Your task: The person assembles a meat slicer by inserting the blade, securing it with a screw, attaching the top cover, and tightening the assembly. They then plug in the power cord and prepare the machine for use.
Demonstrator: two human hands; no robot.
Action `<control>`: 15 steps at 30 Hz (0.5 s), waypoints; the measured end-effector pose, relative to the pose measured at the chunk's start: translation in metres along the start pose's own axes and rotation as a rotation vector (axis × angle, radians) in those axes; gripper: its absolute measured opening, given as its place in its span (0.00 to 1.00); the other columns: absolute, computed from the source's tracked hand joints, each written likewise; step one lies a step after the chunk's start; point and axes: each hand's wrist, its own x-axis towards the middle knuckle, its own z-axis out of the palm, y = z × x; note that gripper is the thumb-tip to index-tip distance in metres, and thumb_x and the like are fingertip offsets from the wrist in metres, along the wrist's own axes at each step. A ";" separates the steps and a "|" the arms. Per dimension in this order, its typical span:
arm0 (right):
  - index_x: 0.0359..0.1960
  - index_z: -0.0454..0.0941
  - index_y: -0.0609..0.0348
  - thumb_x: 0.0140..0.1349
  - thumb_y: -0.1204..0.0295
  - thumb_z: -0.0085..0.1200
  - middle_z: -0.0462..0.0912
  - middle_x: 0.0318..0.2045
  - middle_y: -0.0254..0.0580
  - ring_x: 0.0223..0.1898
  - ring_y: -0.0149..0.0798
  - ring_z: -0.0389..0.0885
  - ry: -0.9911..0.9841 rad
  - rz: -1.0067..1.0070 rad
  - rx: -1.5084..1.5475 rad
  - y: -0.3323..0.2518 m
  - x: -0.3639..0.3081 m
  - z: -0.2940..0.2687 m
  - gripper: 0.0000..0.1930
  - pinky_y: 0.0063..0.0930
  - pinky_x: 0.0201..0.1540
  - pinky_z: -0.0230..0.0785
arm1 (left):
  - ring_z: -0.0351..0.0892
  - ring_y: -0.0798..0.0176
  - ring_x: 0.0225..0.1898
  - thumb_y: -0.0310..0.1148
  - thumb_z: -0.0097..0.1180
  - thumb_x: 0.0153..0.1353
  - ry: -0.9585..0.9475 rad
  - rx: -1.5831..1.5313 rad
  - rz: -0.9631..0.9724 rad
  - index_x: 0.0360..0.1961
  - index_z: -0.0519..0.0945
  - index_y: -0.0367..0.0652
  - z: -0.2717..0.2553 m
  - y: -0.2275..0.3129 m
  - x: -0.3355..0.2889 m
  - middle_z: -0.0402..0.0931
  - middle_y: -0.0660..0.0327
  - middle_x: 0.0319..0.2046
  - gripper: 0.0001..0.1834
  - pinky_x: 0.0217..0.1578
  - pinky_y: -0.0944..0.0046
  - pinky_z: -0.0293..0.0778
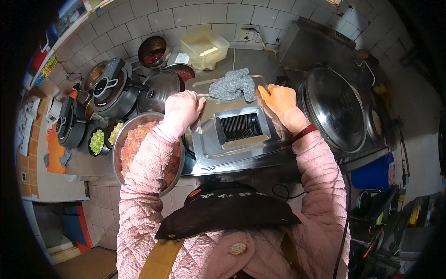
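Observation:
A steel meat slicer (209, 149) stands on the counter before me. Rows of thin blades (239, 128) show inside the rectangular opening in its tray-like top. My left hand (182, 111), in a pale pink glove, is closed on the top's left edge near the far corner. On the opposite edge, my right hand (284, 107) in an orange glove is curled over the rim, its fingertips partly hidden. A crumpled grey cloth (232, 85) lies on the far part of the top, between the hands. Under my left forearm sits a large steel bowl (117, 156) of raw meat slices (134, 144).
To the right, a big lidded wok (335, 109) sits on the stove. Black cookers (114, 93), a lidded pot (160, 90) and small bowls of chopped greens (96, 142) crowd the left. A yellowish plastic tub (204, 48) stands at the wall. A blue bucket (373, 173) is lower right.

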 end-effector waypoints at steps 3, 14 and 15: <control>0.47 0.81 0.59 0.71 0.50 0.50 0.86 0.39 0.54 0.43 0.58 0.86 -0.028 0.006 0.028 0.002 -0.004 -0.008 0.23 0.49 0.48 0.76 | 0.83 0.48 0.24 0.53 0.54 0.68 0.005 -0.008 -0.005 0.24 0.79 0.42 0.001 0.001 0.000 0.79 0.50 0.21 0.26 0.28 0.52 0.77; 0.44 0.77 0.60 0.71 0.67 0.53 0.82 0.43 0.57 0.47 0.62 0.83 -0.040 -0.302 0.283 0.027 0.006 -0.002 0.10 0.49 0.48 0.76 | 0.80 0.54 0.24 0.52 0.53 0.69 0.081 0.088 -0.001 0.25 0.78 0.42 0.007 0.006 -0.006 0.76 0.55 0.21 0.24 0.28 0.54 0.75; 0.44 0.77 0.61 0.71 0.66 0.52 0.82 0.42 0.59 0.46 0.63 0.83 -0.035 -0.312 0.256 0.026 0.007 0.000 0.10 0.50 0.47 0.76 | 0.80 0.54 0.23 0.52 0.53 0.69 0.090 0.090 0.000 0.25 0.78 0.42 0.007 0.006 -0.007 0.76 0.55 0.21 0.24 0.27 0.54 0.74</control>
